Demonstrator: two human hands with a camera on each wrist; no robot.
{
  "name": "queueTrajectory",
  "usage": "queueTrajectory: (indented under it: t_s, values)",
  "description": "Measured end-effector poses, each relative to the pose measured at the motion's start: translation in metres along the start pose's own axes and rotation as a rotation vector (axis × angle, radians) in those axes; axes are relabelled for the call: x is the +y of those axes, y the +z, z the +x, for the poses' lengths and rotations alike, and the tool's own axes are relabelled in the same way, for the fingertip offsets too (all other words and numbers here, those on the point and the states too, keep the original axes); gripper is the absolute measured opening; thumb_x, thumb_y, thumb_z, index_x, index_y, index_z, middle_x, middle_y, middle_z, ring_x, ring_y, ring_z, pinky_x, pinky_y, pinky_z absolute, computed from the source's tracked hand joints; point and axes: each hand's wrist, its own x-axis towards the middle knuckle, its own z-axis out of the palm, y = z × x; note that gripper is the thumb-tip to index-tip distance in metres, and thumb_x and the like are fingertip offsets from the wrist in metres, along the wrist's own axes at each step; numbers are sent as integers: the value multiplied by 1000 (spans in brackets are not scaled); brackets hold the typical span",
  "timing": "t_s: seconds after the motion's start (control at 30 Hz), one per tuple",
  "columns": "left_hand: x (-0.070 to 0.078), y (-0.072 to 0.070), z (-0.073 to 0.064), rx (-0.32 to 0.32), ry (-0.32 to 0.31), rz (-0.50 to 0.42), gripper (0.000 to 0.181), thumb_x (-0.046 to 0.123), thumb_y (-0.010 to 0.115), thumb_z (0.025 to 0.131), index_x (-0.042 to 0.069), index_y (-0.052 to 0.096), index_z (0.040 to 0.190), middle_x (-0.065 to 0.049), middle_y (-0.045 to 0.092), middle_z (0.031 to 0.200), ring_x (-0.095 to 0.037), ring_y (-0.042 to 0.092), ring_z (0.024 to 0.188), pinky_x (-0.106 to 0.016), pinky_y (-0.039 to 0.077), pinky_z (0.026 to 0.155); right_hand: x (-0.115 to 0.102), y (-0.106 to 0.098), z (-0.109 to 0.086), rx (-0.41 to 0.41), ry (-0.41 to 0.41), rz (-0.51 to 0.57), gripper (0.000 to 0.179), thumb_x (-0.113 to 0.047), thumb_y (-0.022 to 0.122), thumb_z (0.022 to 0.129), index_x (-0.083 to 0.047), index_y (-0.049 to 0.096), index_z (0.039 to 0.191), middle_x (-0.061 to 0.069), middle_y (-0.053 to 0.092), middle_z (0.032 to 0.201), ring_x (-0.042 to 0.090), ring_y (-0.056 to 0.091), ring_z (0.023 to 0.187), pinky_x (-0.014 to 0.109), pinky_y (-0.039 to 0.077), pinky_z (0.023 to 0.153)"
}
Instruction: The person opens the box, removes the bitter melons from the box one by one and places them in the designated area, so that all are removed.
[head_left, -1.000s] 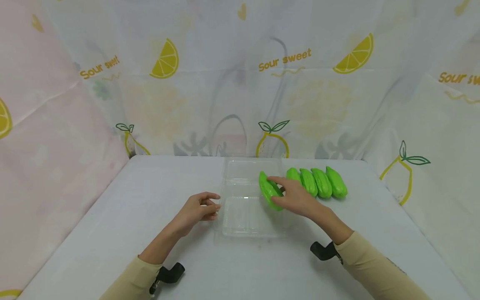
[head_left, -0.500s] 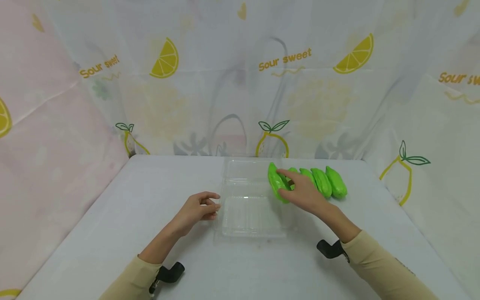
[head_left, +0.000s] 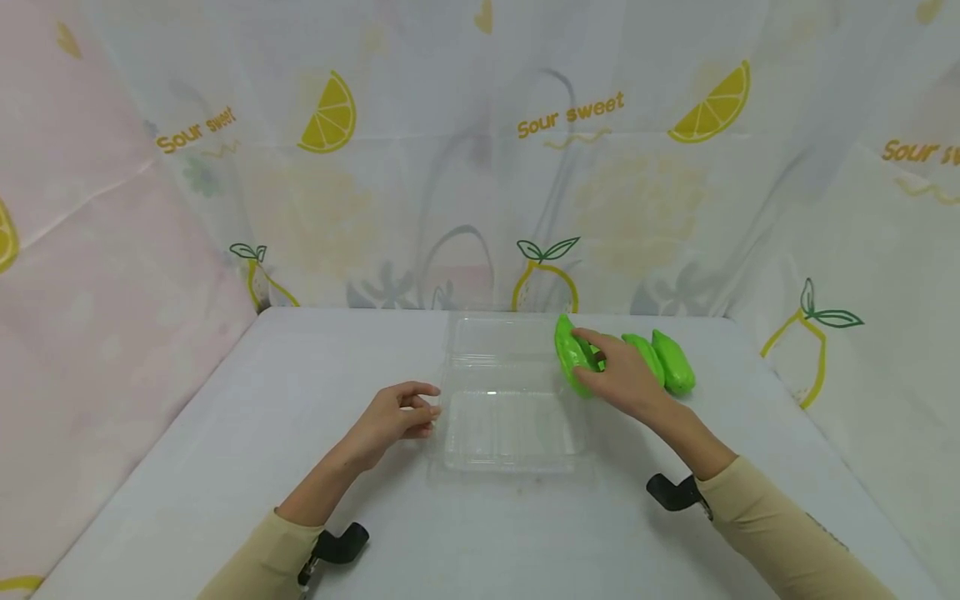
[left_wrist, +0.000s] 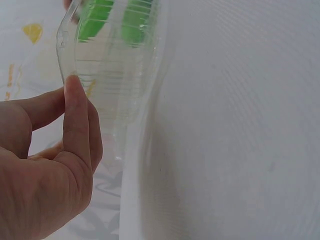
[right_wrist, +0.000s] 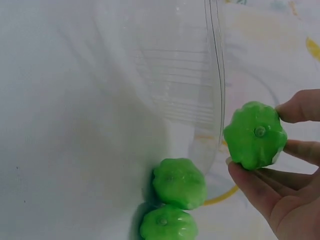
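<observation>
A ribbed green bitter melon [head_left: 573, 360] hangs over the right rim of a clear plastic container [head_left: 487, 468], gripped between the thumb and fingers of my right hand [head_left: 624, 377]. Its lobed end faces the right wrist camera, where the held melon [right_wrist: 256, 134] appears above and apart from two others. My left hand [head_left: 392, 422] is at the container's left side. In the left wrist view, my left thumb and fingers pinch the container's rim [left_wrist: 62, 55]. The container stands open, its hinged lid [head_left: 491, 337] laid back behind it.
More green melons [head_left: 675, 363] lie side by side on the white table [head_left: 300, 400], right of the container; my right hand partly hides them. A printed cloth [head_left: 420, 183] hangs behind the table. Black wrist mounts [head_left: 675, 492] project below both forearms.
My right hand has carried the bitter melon rightward and away from me, from above the container's tray to its right rim. My left hand has stayed in place.
</observation>
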Motion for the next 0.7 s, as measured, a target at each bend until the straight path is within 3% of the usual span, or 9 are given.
queueTrajectory:
  t_s: [0.27, 0.53, 0.7]
  values:
    - [0, -2, -1, -9, 1, -10, 46, 11, 70, 93, -3, 54, 134, -6, 60, 91, -11, 64, 74, -22, 60, 70, 7, -4, -1, 38, 1, -23, 55, -18, 64, 86, -5, 55, 140, 20, 67, 124, 34, 67, 99, 44, 55, 82]
    - [-2, -1, 0, -9, 5, -3, 46, 12, 70, 92, -3, 55, 133, -7, 61, 91, -12, 64, 75, -23, 60, 71, 20, -12, -2, 56, 52, -27, 57, -18, 62, 88, -3, 52, 142, 23, 61, 134, 38, 67, 103, 43, 54, 82]
    - [-2, -1, 2, 0, -5, -15, 45, 10, 70, 92, -2, 56, 132, -7, 62, 92, -12, 65, 74, -24, 61, 71, 25, -21, -5, 63, 80, -57, 57, -19, 62, 88, -4, 52, 143, 23, 62, 132, 37, 66, 103, 42, 53, 80]
